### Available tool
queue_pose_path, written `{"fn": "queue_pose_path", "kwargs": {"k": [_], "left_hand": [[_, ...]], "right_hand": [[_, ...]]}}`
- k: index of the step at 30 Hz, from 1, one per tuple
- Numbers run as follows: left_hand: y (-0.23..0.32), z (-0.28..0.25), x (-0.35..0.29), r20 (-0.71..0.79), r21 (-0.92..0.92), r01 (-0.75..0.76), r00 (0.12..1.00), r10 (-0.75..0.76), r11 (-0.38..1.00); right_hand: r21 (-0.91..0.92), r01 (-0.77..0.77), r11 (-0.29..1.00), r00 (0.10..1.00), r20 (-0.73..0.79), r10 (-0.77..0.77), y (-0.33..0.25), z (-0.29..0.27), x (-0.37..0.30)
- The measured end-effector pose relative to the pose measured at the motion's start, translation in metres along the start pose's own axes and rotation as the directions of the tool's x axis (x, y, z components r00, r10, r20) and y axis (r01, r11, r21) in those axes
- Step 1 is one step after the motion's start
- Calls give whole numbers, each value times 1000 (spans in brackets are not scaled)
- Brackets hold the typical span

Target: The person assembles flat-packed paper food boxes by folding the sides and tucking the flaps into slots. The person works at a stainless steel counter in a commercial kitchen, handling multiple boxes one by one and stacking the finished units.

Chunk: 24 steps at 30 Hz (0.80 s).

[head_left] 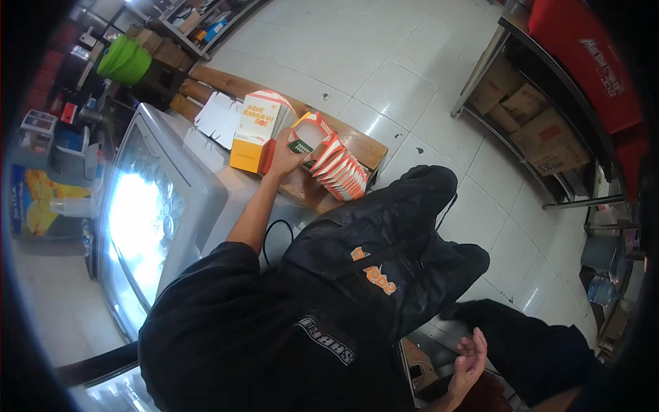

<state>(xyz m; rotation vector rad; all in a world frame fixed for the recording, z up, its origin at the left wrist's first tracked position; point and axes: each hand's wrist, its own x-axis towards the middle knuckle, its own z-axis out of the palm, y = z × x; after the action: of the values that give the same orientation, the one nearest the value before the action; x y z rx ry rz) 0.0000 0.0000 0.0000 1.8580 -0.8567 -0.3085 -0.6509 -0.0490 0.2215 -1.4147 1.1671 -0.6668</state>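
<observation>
My left hand (284, 156) reaches over a wooden bench, its fingers closed at the near rim of a paper food carton (317, 127) with a red and white pattern. That carton is at the end of a row of nested, opened cartons (341, 175) lying on the bench. Beside the hand, on its left, stands a thick stack of flat folded cartons (255, 134), white, orange and yellow. My right hand (469, 358) is low at the right, raised in the air with loosely bent fingers apart and nothing in it.
The wooden bench (367, 145) runs under the cartons, with a torn white sheet (218, 120) behind the stack. A glass-topped grey cabinet (195, 189) stands left. Shelves with cardboard boxes (549, 141) are at the right. Dark-clothed legs (525, 347) show near my right hand.
</observation>
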Motion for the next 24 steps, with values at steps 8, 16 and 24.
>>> {"fn": "queue_pose_path", "kwargs": {"k": [8, 16, 24], "left_hand": [[-1, 11, -26, 83, 268, -146, 988, 128, 952], [-26, 11, -32, 168, 158, 95, 978, -121, 983], [19, -18, -20, 411, 705, -124, 874, -260, 698]], "right_hand": [[16, -19, 1000, 1000, 5, 19, -1, 3, 4], [-20, 45, 999, 998, -34, -46, 8, -2, -3], [-212, -263, 941, 962, 15, 273, 15, -15, -21]]}}
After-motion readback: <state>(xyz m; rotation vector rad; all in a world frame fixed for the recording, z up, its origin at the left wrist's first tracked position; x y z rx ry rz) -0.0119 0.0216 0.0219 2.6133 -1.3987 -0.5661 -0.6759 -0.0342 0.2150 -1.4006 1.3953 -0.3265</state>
